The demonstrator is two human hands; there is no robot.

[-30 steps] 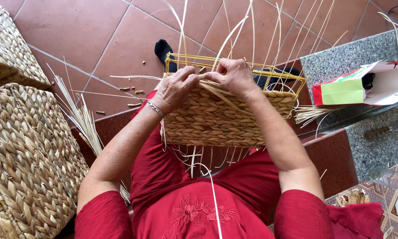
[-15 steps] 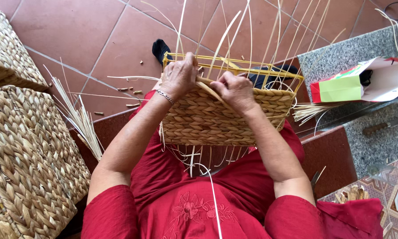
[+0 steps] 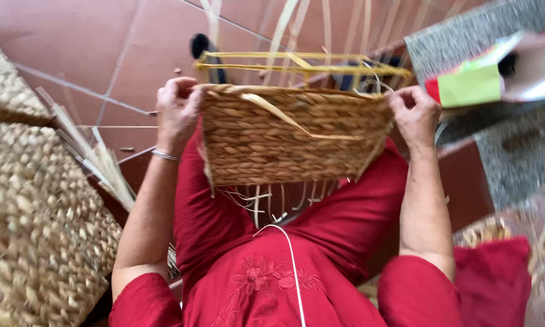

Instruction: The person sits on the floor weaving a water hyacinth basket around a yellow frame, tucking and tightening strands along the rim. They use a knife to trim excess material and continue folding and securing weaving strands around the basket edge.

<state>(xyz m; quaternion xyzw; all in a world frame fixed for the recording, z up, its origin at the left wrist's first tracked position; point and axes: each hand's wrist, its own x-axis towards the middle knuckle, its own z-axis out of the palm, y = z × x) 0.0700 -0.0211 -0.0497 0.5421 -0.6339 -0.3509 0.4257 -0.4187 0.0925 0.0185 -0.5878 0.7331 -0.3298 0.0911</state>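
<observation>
Both hands have moved apart since the earlier frames: they were close together at the middle of the basket's top edge, and now each is out at one end of it. The basket also shows larger and higher in the picture than before.

Head view: the left hand (image 3: 177, 109) is closed around the left top corner of the woven basket (image 3: 290, 136), fingers curled over the rim, with a thin silver bracelet (image 3: 165, 155) on the wrist. The right hand (image 3: 414, 114) is closed on the right top corner in the same way, fingers wrapped over the edge. The basket is held upright above the lap, its braided side facing the camera, with a flat pale strip (image 3: 284, 117) running slantwise across that side. A yellow wire frame (image 3: 297, 63) stands above the woven rim, and long pale reeds (image 3: 327, 27) rise from it out of the top of the picture. Loose strand ends hang below the basket's bottom edge. The person wears red clothing (image 3: 266, 284) with embroidered flowers. To the left stand two large woven baskets (image 3: 36, 230), with a bundle of reed strips (image 3: 94, 157) lying just beside them on the red tiled floor (image 3: 72, 42). At the upper right a green and red carton (image 3: 472, 85) lies on a speckled stone surface (image 3: 515, 151).
</observation>
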